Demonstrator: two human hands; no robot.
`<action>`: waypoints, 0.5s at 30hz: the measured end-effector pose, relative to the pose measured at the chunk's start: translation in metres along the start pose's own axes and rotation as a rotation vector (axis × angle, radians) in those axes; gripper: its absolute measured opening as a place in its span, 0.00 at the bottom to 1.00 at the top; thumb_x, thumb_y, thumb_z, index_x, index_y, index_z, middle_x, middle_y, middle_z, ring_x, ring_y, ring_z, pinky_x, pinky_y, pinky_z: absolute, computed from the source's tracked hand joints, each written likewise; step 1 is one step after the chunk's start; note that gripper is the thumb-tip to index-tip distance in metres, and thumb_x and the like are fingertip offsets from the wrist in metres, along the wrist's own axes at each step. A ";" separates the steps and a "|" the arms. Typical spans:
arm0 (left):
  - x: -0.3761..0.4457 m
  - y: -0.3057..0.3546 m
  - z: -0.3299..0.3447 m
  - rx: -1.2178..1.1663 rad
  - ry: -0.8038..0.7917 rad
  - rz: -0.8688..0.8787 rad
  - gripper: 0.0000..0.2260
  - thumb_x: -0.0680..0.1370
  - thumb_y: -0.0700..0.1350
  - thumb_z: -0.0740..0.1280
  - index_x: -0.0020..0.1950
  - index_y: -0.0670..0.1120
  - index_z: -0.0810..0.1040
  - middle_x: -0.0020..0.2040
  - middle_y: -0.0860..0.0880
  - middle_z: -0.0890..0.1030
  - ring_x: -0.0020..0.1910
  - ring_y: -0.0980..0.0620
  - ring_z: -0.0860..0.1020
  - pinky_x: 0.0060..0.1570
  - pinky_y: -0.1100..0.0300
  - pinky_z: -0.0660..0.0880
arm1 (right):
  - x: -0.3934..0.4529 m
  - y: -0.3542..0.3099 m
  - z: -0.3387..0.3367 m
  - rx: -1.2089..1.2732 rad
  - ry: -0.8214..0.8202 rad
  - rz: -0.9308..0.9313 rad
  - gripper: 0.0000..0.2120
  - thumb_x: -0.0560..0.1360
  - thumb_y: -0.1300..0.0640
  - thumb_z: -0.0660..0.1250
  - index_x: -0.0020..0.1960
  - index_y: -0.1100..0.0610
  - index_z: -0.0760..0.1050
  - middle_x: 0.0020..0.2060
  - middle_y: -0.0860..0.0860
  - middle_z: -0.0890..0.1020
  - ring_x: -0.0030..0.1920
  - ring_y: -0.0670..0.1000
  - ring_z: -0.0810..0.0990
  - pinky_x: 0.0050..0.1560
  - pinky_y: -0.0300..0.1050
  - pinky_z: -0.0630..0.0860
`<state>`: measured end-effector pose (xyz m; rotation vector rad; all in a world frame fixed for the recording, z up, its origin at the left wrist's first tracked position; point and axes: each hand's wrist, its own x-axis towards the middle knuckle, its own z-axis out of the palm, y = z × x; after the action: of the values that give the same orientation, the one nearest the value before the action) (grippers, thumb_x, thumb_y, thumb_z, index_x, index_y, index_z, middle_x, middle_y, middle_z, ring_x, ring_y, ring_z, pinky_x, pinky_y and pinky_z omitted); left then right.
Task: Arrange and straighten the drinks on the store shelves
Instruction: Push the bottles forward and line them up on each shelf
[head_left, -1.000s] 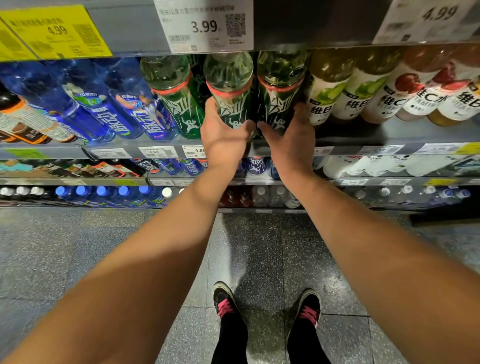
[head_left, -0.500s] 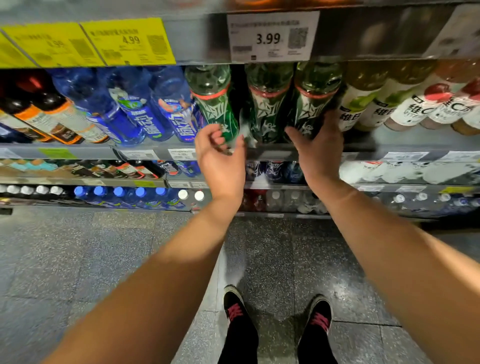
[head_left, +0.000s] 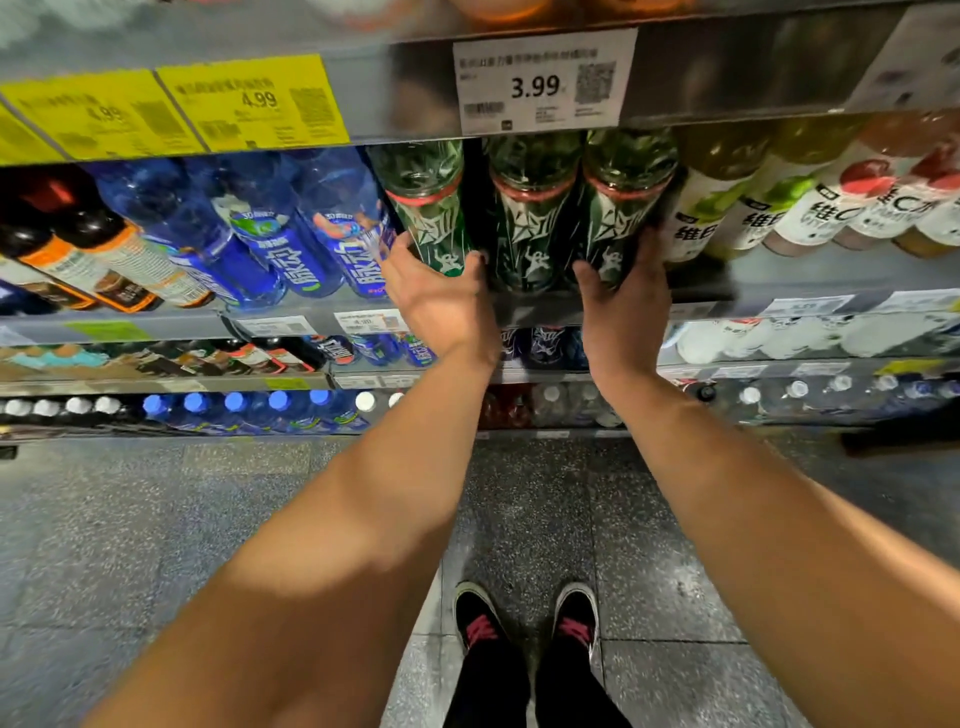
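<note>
Three green bottles with white figures on their labels stand side by side on the shelf (head_left: 524, 310) under the 3.99 tag. My left hand (head_left: 436, 291) grips the base of the left green bottle (head_left: 428, 208), thumb on its right side. My right hand (head_left: 621, 296) holds the base of the right green bottle (head_left: 621, 208), thumb on its left and fingers round its right side. The middle green bottle (head_left: 527, 218) stands untouched between them.
Blue bottles (head_left: 291, 244) and dark bottles (head_left: 83, 254) fill the shelf to the left, white-labelled juice bottles (head_left: 769, 208) to the right. Lower shelves hold more drinks (head_left: 234, 405). The shelf above (head_left: 395, 88) overhangs close to the bottle tops. My shoes (head_left: 524, 618) stand on grey floor tiles.
My left hand let go of the middle green bottle, drew back, then moved left and took hold of the left green bottle. My right hand stayed on the right bottle.
</note>
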<state>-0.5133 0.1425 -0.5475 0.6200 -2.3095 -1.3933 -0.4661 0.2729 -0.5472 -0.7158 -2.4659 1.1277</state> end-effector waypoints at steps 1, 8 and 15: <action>0.001 0.000 0.001 0.019 0.001 -0.005 0.30 0.70 0.43 0.78 0.68 0.38 0.73 0.63 0.40 0.76 0.66 0.42 0.72 0.66 0.56 0.66 | 0.000 0.000 0.000 0.002 0.001 0.001 0.36 0.79 0.45 0.66 0.78 0.63 0.58 0.76 0.59 0.66 0.75 0.57 0.67 0.72 0.52 0.66; 0.003 -0.004 0.004 0.000 -0.029 -0.097 0.29 0.70 0.46 0.78 0.69 0.46 0.73 0.67 0.49 0.76 0.64 0.51 0.75 0.56 0.70 0.63 | 0.003 0.005 -0.004 -0.007 -0.023 -0.033 0.36 0.79 0.45 0.67 0.76 0.67 0.61 0.74 0.63 0.67 0.74 0.60 0.68 0.73 0.53 0.66; 0.003 -0.007 -0.006 -0.024 -0.156 -0.050 0.27 0.68 0.46 0.81 0.61 0.46 0.72 0.50 0.54 0.80 0.48 0.54 0.78 0.43 0.77 0.67 | 0.005 0.007 -0.007 -0.012 -0.041 -0.048 0.36 0.79 0.47 0.68 0.77 0.68 0.59 0.75 0.64 0.66 0.76 0.60 0.65 0.74 0.45 0.60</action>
<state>-0.5109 0.1334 -0.5510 0.5845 -2.4082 -1.5398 -0.4643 0.2836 -0.5474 -0.6398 -2.5119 1.1219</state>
